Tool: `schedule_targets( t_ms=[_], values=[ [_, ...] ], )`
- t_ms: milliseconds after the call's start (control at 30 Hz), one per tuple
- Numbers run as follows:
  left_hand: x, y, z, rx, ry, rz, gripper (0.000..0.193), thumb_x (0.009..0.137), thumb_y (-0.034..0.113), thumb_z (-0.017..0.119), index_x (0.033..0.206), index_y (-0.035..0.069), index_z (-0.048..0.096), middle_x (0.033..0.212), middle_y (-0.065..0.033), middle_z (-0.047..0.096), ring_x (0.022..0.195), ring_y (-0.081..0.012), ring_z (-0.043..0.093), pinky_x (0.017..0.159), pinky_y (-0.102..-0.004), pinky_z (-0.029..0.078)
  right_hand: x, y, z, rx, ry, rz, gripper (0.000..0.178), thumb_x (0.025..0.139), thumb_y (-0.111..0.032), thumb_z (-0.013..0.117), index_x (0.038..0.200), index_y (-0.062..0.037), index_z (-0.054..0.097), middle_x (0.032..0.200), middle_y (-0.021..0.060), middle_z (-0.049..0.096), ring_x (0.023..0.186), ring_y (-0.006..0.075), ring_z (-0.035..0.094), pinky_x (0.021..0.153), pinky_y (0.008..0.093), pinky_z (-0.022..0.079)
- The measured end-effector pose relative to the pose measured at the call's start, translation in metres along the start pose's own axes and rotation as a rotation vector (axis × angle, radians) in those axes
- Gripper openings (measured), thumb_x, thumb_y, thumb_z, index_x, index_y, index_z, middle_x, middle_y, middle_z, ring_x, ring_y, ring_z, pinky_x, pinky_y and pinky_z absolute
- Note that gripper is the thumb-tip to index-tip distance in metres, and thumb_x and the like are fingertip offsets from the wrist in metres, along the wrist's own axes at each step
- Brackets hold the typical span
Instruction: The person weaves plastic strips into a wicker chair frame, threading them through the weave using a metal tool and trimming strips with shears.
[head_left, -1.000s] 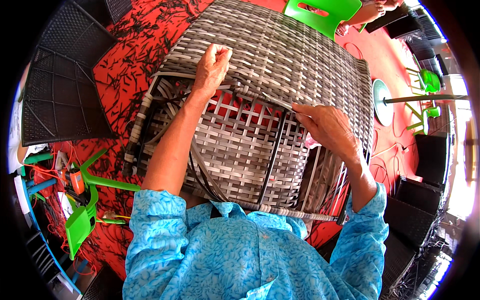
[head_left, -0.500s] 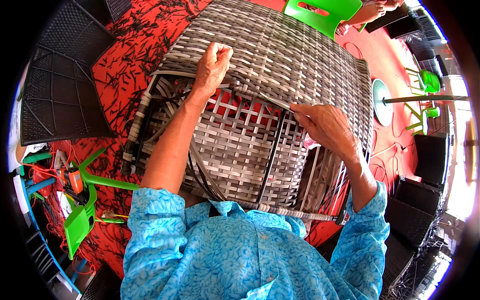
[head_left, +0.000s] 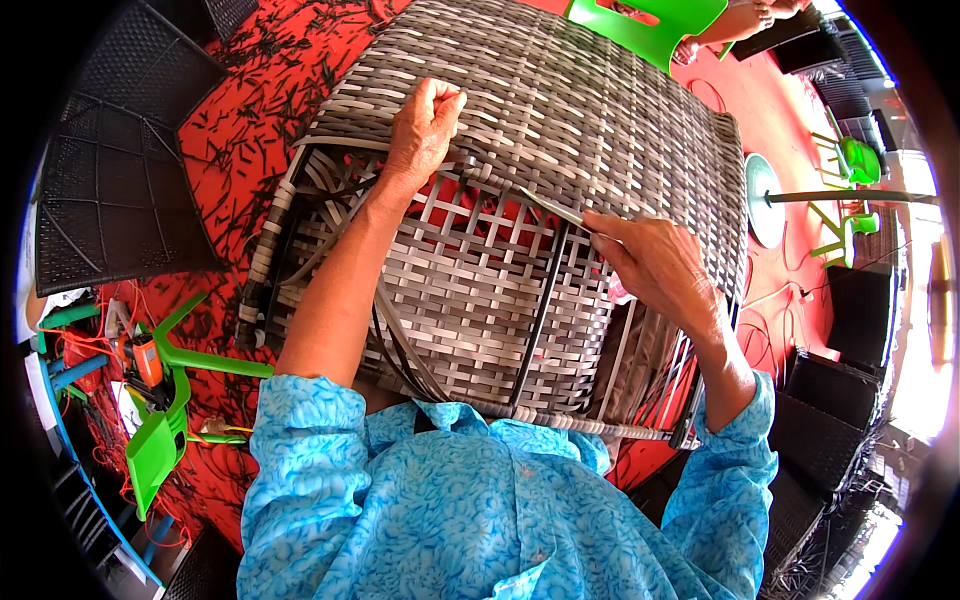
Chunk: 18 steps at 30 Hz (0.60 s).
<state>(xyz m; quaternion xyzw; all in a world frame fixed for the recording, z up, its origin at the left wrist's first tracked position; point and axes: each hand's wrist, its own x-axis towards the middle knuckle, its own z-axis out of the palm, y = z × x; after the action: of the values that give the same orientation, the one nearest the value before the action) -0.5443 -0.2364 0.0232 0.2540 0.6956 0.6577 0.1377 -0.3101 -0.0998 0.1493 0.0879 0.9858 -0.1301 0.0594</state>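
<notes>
A woven wicker chair (head_left: 570, 110) in grey-brown flat strands lies in front of my body. My left hand (head_left: 425, 130) is closed in a fist over its solid woven panel, and whatever the fingers hold is hidden. Between the thumb and fingers of my right hand (head_left: 655, 260) is a pale flat wicker strand (head_left: 552, 208), running left along the edge where the solid panel meets the open weave. Below that edge, a looser lattice (head_left: 470, 290) crosses a dark frame bar (head_left: 543, 315). Several loose strands (head_left: 400, 355) hang beneath my left forearm.
Dark cut scraps (head_left: 250, 130) litter the red floor at left, beside black woven furniture (head_left: 125, 190). A green plastic stool (head_left: 160, 450) with tools and orange cord is at lower left. A green chair (head_left: 650, 30) stands at the far side, near another person's bare foot. A round-based stand (head_left: 763, 200) is at right.
Both hands stay closed in almost the same places. The strand's end at my right hand sits slightly lower, and the view has shifted a little.
</notes>
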Motion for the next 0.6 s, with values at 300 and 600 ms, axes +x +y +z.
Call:
schedule_targets(
  t_ms=[300,600],
  values=[
    [-0.008,0.027,0.009,0.366,-0.284,0.071,0.03,0.075,0.032,0.071,0.087,0.008,0.056,0.064,0.0015,0.048,0.058,-0.008,0.045,0.054,-0.0242,0.039,-0.002,0.012,0.009,0.053,0.001,0.034,0.027,0.085,-0.023,0.054,0.11,-0.0127,0.061,0.065,0.0154,0.059,0.061,0.0323,0.058,0.055,0.0421,0.042],
    [-0.012,0.016,-0.002,0.651,-0.614,0.245,0.029,0.067,0.031,0.071,0.089,0.013,0.063,0.085,-0.0037,0.056,0.081,-0.0199,0.055,0.071,-0.0317,0.044,0.004,-0.007,0.014,-0.197,-0.068,0.073,0.028,0.085,-0.022,0.055,0.111,-0.0152,0.06,0.063,0.0138,0.059,0.059,0.0324,0.057,0.053,0.0431,0.042]
  ],
)
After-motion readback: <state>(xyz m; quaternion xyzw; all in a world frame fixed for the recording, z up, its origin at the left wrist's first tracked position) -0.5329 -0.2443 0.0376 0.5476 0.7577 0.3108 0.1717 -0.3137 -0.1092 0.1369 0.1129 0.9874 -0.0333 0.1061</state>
